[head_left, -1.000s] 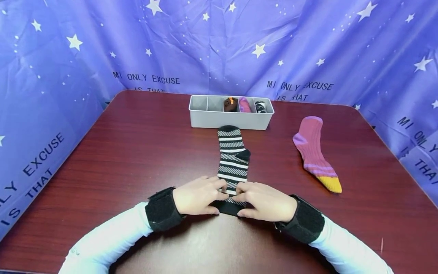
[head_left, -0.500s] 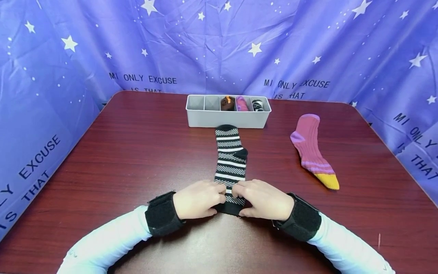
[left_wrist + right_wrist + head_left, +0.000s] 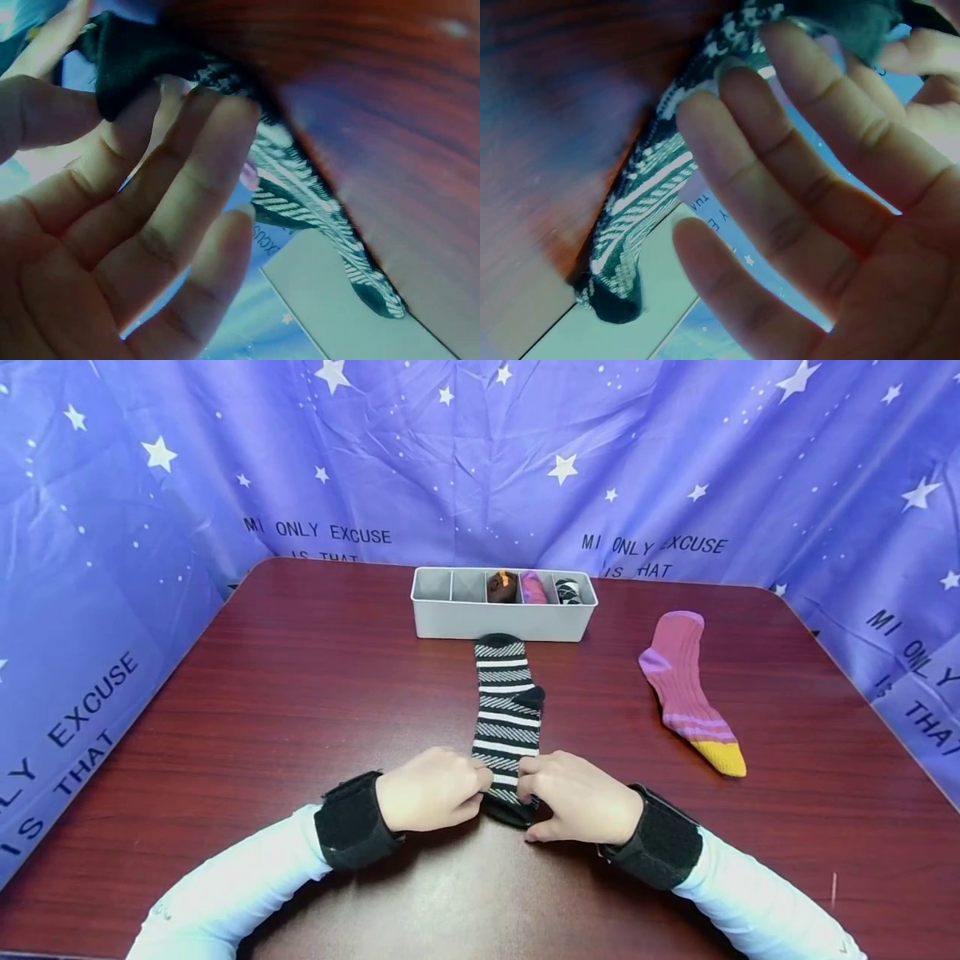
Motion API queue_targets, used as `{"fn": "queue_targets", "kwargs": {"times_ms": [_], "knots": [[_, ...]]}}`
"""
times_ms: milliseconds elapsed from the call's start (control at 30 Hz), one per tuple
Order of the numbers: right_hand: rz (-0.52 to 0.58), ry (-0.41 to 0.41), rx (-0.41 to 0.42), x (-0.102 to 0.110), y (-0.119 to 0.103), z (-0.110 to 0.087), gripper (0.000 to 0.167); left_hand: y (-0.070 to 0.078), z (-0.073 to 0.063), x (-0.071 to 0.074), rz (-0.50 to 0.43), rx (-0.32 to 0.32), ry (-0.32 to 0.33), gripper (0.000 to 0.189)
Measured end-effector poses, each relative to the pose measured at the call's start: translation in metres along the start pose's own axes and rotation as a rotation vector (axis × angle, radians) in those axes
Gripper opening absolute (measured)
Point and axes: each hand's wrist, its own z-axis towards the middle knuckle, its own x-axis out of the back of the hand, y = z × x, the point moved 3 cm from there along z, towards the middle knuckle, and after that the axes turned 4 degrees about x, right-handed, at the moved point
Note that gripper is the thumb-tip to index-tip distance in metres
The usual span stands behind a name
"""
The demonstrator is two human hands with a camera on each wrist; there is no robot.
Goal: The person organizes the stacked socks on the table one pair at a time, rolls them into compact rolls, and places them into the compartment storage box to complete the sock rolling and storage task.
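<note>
A black, white and grey striped sock (image 3: 507, 727) lies lengthwise on the table, its black cuff toward me and raised off the wood. My left hand (image 3: 433, 789) pinches the cuff's left side; the left wrist view shows the thumb against the black band (image 3: 139, 60) and the fingertips on the knit. On the right side, my right hand (image 3: 581, 797) holds the cuff with bent fingers on the stripes and the thumb by the edge. In the right wrist view, the fingertips touch the sock (image 3: 649, 187). The far end reaches the grey box.
A grey divided box (image 3: 498, 620) stands behind the sock. Several compartments hold a brown bundle (image 3: 501, 587), a pink bundle (image 3: 533, 588) and a black-and-white bundle (image 3: 568, 592). A pink sock with a yellow toe (image 3: 686, 693) lies flat at the right. A starry curtain (image 3: 450, 460) hangs behind.
The sock's cuff, flat on the table earlier, is now lifted and bent up between both hands. The left thumb has moved under it, out of the head view. The box and pink sock stay put.
</note>
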Motion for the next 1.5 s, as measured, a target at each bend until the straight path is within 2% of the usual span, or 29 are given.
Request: {"fn": "queue_targets", "kwargs": {"times_ms": [167,267,400,500,633,733,867,967,1200,1300,1500], "knots": [[-0.035,0.056,0.038,0.001,0.002,0.0,0.014,-0.006,0.001,0.0,-0.144,0.039,-0.013,0.011],[-0.014,0.077,0.033,0.001,0.005,0.002,0.016,-0.01,0.002,0.0,-0.149,0.055,0.026,0.01],[-0.01,0.103,0.012,0.0,0.008,0.003,0.016,-0.011,0.003,0.003,-0.133,0.039,0.093,0.014],[-0.039,0.118,-0.011,-0.001,0.01,0.004,0.015,-0.009,0.003,0.006,-0.139,-0.017,0.152,0.014],[-0.078,0.136,-0.045,-0.004,0.014,0.004,0.014,-0.002,0.003,0.008,-0.116,-0.165,0.205,0.011],[-0.09,0.139,-0.07,-0.005,0.016,0.005,0.017,0.002,0.002,0.007,-0.021,-0.212,0.18,0.011],[-0.074,0.158,-0.079,-0.005,0.017,0.005,0.02,0.0,0.002,0.002,0.106,-0.136,0.086,0.014],[-0.047,0.17,-0.051,-0.004,0.017,0.005,0.019,-0.003,0.002,-0.002,0.124,-0.095,0.041,0.014],[-0.029,0.104,-0.014,-0.003,0.015,0.003,0.027,-0.005,0.003,-0.001,0.174,-0.055,0.034,0.013],[-0.04,0.097,0.003,-0.004,0.014,0.003,0.021,-0.005,0.003,-0.001,0.18,-0.035,0.015,0.011],[0.0,0.08,0.093,-0.002,0.007,0.002,0.005,-0.002,0.003,-0.005,0.149,-0.02,-0.015,0.023]]}}
